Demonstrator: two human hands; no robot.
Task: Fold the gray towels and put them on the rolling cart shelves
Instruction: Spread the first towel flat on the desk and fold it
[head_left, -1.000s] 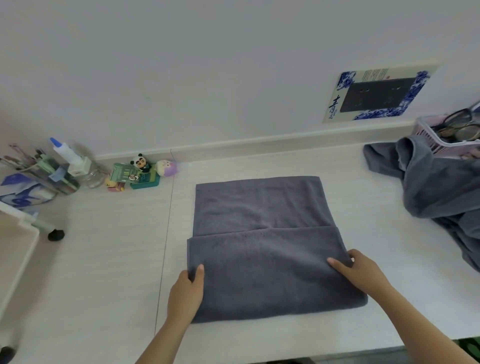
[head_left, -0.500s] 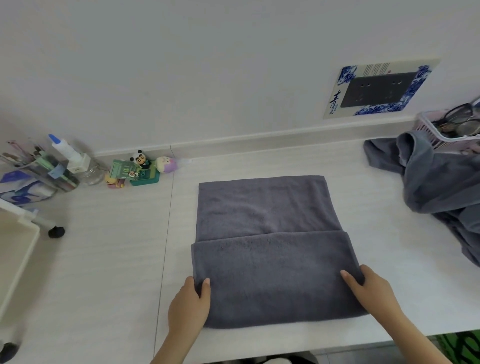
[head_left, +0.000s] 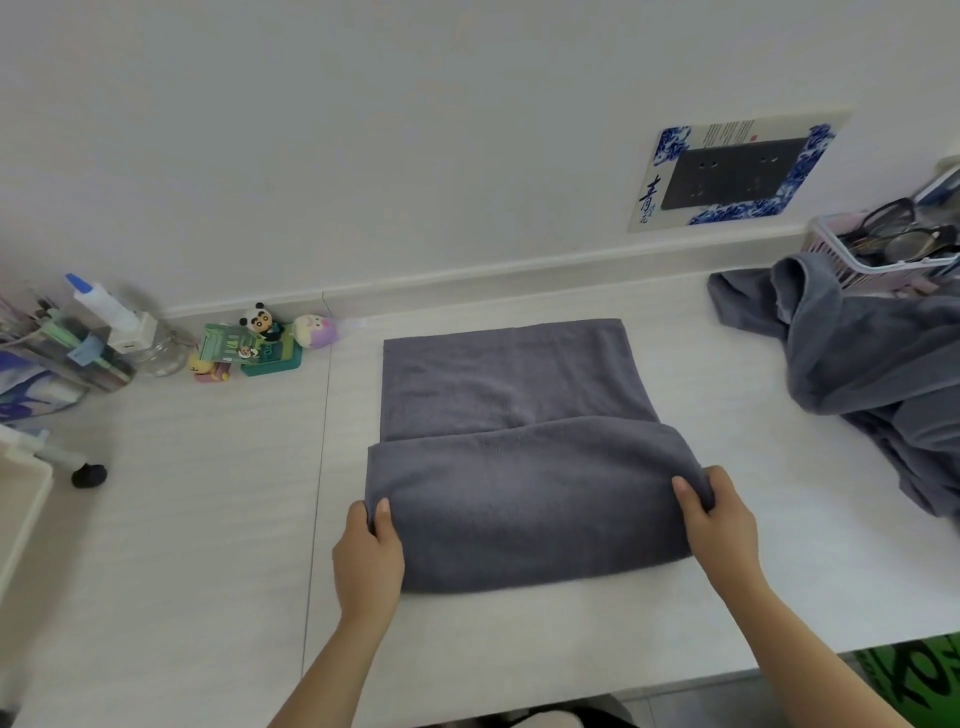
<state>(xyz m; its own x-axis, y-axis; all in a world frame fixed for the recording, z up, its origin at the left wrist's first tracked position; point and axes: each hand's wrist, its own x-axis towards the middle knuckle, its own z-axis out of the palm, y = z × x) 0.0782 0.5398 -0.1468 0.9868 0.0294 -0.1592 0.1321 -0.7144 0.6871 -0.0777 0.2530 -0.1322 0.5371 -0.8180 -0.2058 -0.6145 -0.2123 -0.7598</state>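
Towel lies part-folded at desk ctr; left hand and right hand pinch its near corners. Unfolded towel pile and basket at right, toys at left by wall.

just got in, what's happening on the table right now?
A person is partway through folding a gray towel on the white table. The left hand and right hand each pinch a side edge of the folded near layer, which is lifted and bulging slightly. The far half lies flat. A heap of unfolded gray towels waits at the right, beside a pink basket. Nothing is shelved on the cart in view.
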